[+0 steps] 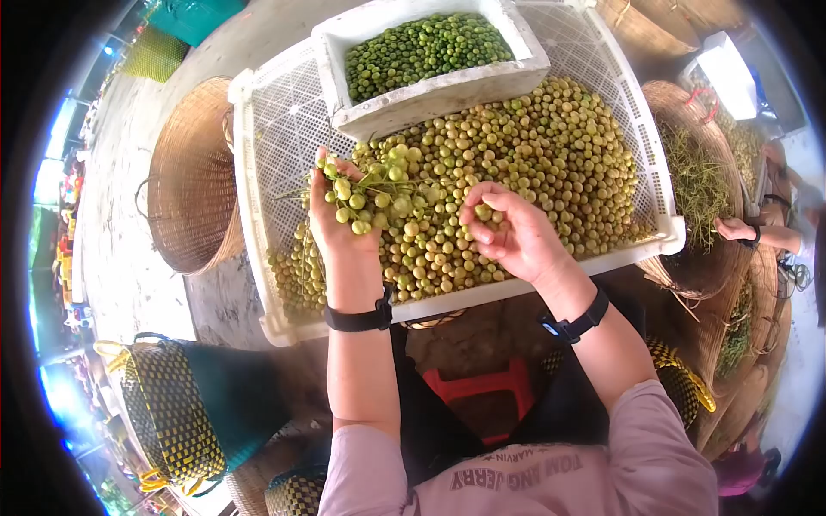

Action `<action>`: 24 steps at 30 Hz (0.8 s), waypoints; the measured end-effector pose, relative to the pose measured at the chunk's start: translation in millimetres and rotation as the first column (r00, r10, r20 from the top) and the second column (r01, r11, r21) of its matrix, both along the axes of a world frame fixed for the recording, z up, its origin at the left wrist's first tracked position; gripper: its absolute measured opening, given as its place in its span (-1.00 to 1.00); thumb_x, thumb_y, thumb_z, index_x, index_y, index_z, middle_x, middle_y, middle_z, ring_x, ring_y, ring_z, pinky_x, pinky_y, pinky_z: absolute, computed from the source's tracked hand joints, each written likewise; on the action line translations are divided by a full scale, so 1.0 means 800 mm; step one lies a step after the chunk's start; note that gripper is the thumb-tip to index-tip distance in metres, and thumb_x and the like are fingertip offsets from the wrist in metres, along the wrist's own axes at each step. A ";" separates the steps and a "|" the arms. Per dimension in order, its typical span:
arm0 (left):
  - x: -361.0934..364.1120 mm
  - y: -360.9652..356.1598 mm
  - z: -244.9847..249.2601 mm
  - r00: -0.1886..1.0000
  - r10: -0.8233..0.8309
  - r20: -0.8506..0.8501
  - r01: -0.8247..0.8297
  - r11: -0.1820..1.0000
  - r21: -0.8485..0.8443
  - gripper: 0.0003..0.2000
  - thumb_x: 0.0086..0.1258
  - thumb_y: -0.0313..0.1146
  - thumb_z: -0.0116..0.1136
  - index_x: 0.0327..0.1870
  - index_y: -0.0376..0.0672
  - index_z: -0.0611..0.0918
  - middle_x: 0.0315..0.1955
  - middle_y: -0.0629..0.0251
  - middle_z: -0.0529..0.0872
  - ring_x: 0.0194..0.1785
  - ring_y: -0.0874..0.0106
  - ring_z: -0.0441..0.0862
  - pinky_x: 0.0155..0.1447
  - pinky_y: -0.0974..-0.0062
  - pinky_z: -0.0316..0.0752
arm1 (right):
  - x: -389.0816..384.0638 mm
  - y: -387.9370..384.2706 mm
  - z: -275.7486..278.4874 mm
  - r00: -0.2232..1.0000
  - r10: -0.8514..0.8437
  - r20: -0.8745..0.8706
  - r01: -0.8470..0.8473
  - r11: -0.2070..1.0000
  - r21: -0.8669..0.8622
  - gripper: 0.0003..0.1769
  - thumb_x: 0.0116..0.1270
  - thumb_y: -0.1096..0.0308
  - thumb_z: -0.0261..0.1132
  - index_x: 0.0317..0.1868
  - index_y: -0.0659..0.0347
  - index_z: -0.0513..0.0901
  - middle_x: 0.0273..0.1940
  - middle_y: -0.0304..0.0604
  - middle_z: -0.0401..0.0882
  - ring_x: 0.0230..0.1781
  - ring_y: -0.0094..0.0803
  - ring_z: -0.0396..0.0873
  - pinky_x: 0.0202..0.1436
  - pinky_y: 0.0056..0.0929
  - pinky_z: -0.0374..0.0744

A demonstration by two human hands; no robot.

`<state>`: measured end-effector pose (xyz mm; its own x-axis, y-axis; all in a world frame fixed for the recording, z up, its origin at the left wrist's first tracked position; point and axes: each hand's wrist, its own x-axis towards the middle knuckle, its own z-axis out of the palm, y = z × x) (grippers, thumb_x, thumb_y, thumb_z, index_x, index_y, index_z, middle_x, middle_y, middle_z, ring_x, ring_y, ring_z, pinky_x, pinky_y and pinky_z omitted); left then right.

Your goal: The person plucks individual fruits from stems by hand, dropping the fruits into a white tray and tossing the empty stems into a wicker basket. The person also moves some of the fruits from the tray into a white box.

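Note:
In my left hand (344,215), palm up, lies a bunch of round yellow-green fruit (379,199) on thin stems. The fingers curl around the bunch from the left. My right hand (516,230) is a short way to the right, its fingers bent in toward the thumb, with a small round fruit (482,212) showing between them. Below both hands, a heap of loose yellow-green fruit (551,155) covers much of a white perforated plastic tray (288,112). A white foam box (430,101) with smaller, darker green fruit (430,52) stands at the tray's far side.
A tall wicker basket (194,176) stands left of the tray. To the right, another basket (688,107) holds bare green stems (701,189), and another person's hand (736,230) is over its edge. A yellow-and-black woven bag (163,413) is at lower left, a red stool (486,383) below the tray.

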<state>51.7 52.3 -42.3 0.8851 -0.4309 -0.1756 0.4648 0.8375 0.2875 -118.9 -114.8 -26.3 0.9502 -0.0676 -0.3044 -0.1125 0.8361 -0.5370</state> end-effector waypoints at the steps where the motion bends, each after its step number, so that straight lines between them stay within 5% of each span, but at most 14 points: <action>1: -0.002 -0.003 0.002 1.000 -0.011 -0.009 0.011 1.000 -0.014 -0.73 0.59 -0.22 -0.17 0.16 -0.08 0.47 -0.32 0.30 0.59 -0.24 0.52 0.58 -0.16 0.55 0.59 | 0.003 0.005 0.001 1.000 0.000 -0.001 0.000 1.000 -0.002 -0.79 0.38 0.20 0.23 -0.14 0.16 0.52 -0.32 -0.29 0.52 -0.52 -0.71 0.32 -0.61 -0.75 0.25; 3: -0.008 -0.008 0.007 0.999 -0.027 0.031 0.027 1.000 0.004 -0.73 0.59 -0.22 -0.18 0.15 -0.09 0.47 -0.34 0.31 0.58 -0.23 0.52 0.58 -0.17 0.57 0.59 | 0.007 0.016 0.001 0.996 0.063 -0.056 -0.078 0.933 -0.351 -0.69 0.39 0.07 0.26 -0.14 0.14 0.52 -0.33 -0.33 0.51 -0.56 -0.76 0.29 -0.66 -0.78 0.20; 5: -0.013 -0.015 0.013 1.000 -0.012 0.007 0.012 1.000 0.029 -0.73 0.59 -0.24 -0.19 0.14 -0.11 0.48 -0.36 0.32 0.57 -0.25 0.53 0.57 -0.18 0.59 0.58 | 0.010 0.024 -0.001 0.996 0.049 -0.079 -0.076 0.918 -0.388 -0.64 0.36 0.00 0.30 -0.14 0.11 0.53 -0.35 -0.38 0.51 -0.61 -0.80 0.24 -0.67 -0.79 0.14; 15: -0.002 -0.005 -0.005 0.998 -0.055 -0.032 0.054 0.998 -0.034 -0.72 0.58 -0.30 -0.15 0.18 -0.20 0.43 -0.30 0.27 0.56 -0.16 0.52 0.59 -0.11 0.61 0.61 | 0.002 0.009 -0.002 0.987 0.154 0.040 -0.141 0.965 -0.222 -0.79 0.41 0.16 0.22 -0.24 0.12 0.55 -0.36 -0.33 0.53 -0.59 -0.77 0.25 -0.65 -0.79 0.13; 17: 0.005 0.002 -0.015 0.982 -0.178 0.058 0.185 0.967 -0.172 -0.75 0.58 -0.31 -0.14 0.13 -0.21 0.44 -0.25 0.24 0.57 -0.17 0.52 0.59 -0.11 0.62 0.61 | 0.003 0.004 0.000 0.985 0.169 0.033 -0.161 0.970 -0.182 -0.82 0.41 0.20 0.19 -0.25 0.12 0.54 -0.35 -0.31 0.54 -0.58 -0.75 0.26 -0.65 -0.79 0.14; 19: -0.002 -0.004 0.002 0.981 -0.194 0.025 0.196 0.967 -0.163 -0.78 0.58 -0.32 -0.13 0.09 -0.22 0.44 -0.24 0.26 0.58 -0.20 0.52 0.60 -0.12 0.61 0.61 | 0.004 0.001 0.009 0.999 0.027 -0.034 -0.031 0.991 -0.129 -0.86 0.40 0.26 0.14 -0.27 0.12 0.52 -0.35 -0.29 0.52 -0.56 -0.73 0.29 -0.65 -0.80 0.15; 21: -0.010 -0.012 0.010 0.983 -0.177 -0.057 0.174 0.983 -0.051 -0.77 0.57 -0.32 -0.11 0.08 -0.25 0.44 -0.27 0.28 0.59 -0.23 0.54 0.60 -0.14 0.61 0.60 | 0.006 -0.001 0.007 1.000 -0.019 -0.021 0.015 0.984 -0.179 -0.82 0.41 0.18 0.19 -0.21 0.10 0.51 -0.35 -0.32 0.50 -0.54 -0.74 0.30 -0.64 -0.81 0.16; 24: -0.020 -0.016 0.010 0.959 -0.283 -0.028 0.277 0.953 -0.123 -0.77 0.56 -0.33 -0.09 0.08 -0.28 0.43 -0.25 0.28 0.58 -0.23 0.53 0.59 -0.15 0.60 0.60 | 0.012 -0.001 0.007 0.999 -0.022 0.044 0.034 0.951 -0.306 -0.67 0.39 0.03 0.27 -0.09 0.09 0.49 -0.36 -0.39 0.49 -0.56 -0.76 0.30 -0.65 -0.80 0.18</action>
